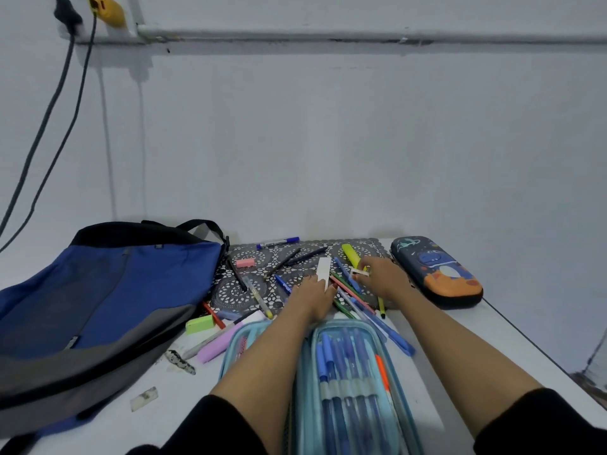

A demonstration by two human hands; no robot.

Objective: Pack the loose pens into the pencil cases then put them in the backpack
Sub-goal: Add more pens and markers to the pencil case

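Note:
An open light-blue pencil case (358, 382) lies in front of me with several blue pens held in its elastic loops. Beyond it, loose pens (353, 292) lie scattered on a black lace mat (249, 284). My left hand (313, 298) reaches over the case and pinches a flat white item (323, 269). My right hand (382, 277) rests on the pen pile, its fingers curled round a small white piece (359, 273). A closed dark dinosaur pencil case (437, 272) sits at the right. The blue and grey backpack (98, 307) lies at the left.
A yellow highlighter (350, 252), pink eraser (245, 263), green eraser (199, 324), lilac marker (216, 348) and a blue-capped marker (277, 242) lie around the mat. The white table (486, 343) ends at the right. A wall stands close behind, with cables at the left.

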